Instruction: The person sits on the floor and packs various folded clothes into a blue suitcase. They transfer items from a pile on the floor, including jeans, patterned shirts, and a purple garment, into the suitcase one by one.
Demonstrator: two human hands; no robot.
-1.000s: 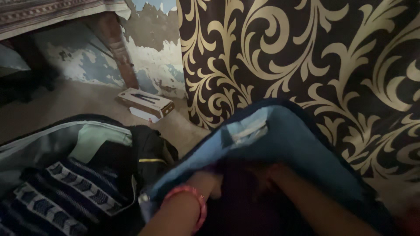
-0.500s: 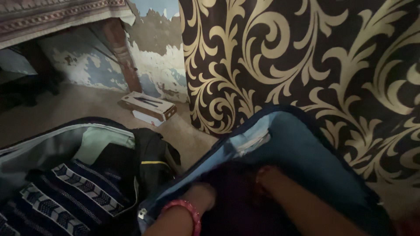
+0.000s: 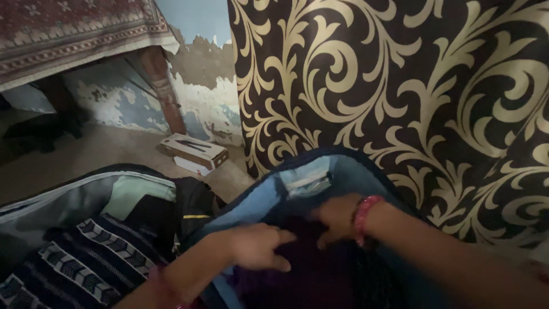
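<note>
A blue-lined bag (image 3: 260, 200) lies open on the floor in front of me. Both my hands are inside it on a dark purple cloth (image 3: 309, 269). My left hand (image 3: 257, 247) rests flat on the cloth, fingers pointing right. My right hand (image 3: 337, 217), with a pink bangle on its wrist, presses down on the same cloth near the bag's back wall. A pale label (image 3: 306, 178) is sewn on the blue lining. Whether either hand pinches the cloth is hard to tell in the dim light.
To the left lies an open grey-lined bag (image 3: 63, 197) holding a dark patterned garment (image 3: 86, 266). A small cardboard box (image 3: 193, 151) sits on the floor by a peeling wall. A dark curtain with gold scrolls (image 3: 400, 86) hangs behind the blue bag.
Both hands have come up out of the bag's depth and now lie in plain view on the purple cloth. The view has tilted a little upward.
</note>
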